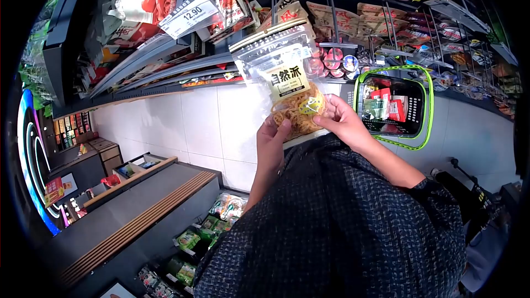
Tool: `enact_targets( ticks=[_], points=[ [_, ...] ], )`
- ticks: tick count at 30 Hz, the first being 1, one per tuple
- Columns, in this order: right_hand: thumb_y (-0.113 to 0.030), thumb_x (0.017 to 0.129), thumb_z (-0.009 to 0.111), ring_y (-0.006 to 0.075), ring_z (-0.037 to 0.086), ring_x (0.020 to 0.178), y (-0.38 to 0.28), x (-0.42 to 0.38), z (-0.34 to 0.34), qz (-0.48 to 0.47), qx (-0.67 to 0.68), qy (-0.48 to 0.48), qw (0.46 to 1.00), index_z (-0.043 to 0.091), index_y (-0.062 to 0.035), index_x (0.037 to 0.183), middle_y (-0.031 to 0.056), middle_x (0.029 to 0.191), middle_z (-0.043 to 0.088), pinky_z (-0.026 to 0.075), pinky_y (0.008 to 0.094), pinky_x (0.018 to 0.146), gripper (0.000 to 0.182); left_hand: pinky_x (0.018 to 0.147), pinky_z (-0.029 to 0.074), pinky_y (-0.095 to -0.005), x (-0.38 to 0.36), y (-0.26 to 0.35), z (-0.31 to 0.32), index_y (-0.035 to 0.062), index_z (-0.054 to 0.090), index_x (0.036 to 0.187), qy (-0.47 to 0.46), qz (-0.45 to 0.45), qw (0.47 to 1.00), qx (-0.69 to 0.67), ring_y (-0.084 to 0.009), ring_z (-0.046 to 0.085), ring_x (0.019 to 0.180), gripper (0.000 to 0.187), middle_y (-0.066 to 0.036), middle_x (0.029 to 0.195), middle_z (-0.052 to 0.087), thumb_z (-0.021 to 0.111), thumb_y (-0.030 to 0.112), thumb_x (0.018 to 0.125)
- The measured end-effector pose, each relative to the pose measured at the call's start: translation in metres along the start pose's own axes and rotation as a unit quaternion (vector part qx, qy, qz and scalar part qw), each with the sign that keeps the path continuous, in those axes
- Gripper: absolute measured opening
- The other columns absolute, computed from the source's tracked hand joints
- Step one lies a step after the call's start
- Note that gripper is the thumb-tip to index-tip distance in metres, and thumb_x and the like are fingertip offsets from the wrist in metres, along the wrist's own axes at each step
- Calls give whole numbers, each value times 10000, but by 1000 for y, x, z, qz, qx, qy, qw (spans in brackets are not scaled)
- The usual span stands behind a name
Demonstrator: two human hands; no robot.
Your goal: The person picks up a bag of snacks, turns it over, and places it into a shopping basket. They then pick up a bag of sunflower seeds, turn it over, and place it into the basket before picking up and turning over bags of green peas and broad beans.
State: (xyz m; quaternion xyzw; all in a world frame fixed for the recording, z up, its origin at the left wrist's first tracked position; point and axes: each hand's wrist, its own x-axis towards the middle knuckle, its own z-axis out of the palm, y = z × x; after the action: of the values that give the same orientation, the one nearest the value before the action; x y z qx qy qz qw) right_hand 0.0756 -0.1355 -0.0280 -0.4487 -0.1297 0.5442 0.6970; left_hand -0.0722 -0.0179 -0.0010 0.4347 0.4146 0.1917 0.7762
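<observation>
Both my hands hold a clear snack pouch with a pale label and yellowish shredded food in its lower half. My left hand grips its lower left corner, thumb on the front. At the lower right, my right hand pinches the pouch with its thumb on the front. The fingers behind the pouch are hidden. Its top edge leans toward the shelves, and its front faces me. To the right of my right hand, a black shopping basket with a bright green rim stands on the floor, with several red, white and green packets inside.
Shelves of packaged snacks run along the far side. A price tag reading 12.90 sticks out at upper left. Pale floor tiles lie between the shelves and a grey counter. Green packets sit at lower left.
</observation>
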Motion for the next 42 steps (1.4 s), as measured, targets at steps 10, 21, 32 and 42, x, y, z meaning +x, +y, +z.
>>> enact_targets(
  ticks=[10, 21, 32, 42],
  points=[
    [-35, 909, 580, 117, 595, 1020, -20, 27, 12, -31, 0, -22, 999, 468, 29, 1206, 90, 1126, 621, 475, 267, 895, 323, 905, 481, -325, 26, 35, -9, -54, 495, 1246, -48, 2, 999, -25, -183, 604, 1012, 356, -112, 1139, 611, 562, 91, 928],
    [-57, 904, 583, 98, 592, 994, -25, 36, 8, -44, 28, 42, 998, 493, 23, 1208, 80, 1107, 632, 462, 237, 859, 327, 913, 494, -360, 26, 27, -10, -56, 467, 1264, -40, -17, 997, -58, -214, 593, 1068, 350, -146, 1173, 593, 510, 85, 946],
    [-30, 892, 539, 90, 585, 964, -20, 33, 1, -1, 22, 31, 999, 503, 12, 1193, 50, 1077, 633, 441, 240, 857, 306, 904, 502, -354, 9, 15, -3, -48, 444, 1299, -19, 21, 997, -74, -216, 605, 1045, 383, -152, 1172, 594, 503, -4, 922],
    [-19, 887, 538, 96, 587, 986, -13, 29, 3, 0, 17, 5, 1000, 512, 6, 1168, 53, 1083, 631, 441, 243, 880, 283, 912, 464, -275, -1, 9, -4, -104, 444, 1290, 15, 53, 998, -6, -170, 590, 1043, 406, -161, 1175, 602, 533, -2, 908]
  ],
)
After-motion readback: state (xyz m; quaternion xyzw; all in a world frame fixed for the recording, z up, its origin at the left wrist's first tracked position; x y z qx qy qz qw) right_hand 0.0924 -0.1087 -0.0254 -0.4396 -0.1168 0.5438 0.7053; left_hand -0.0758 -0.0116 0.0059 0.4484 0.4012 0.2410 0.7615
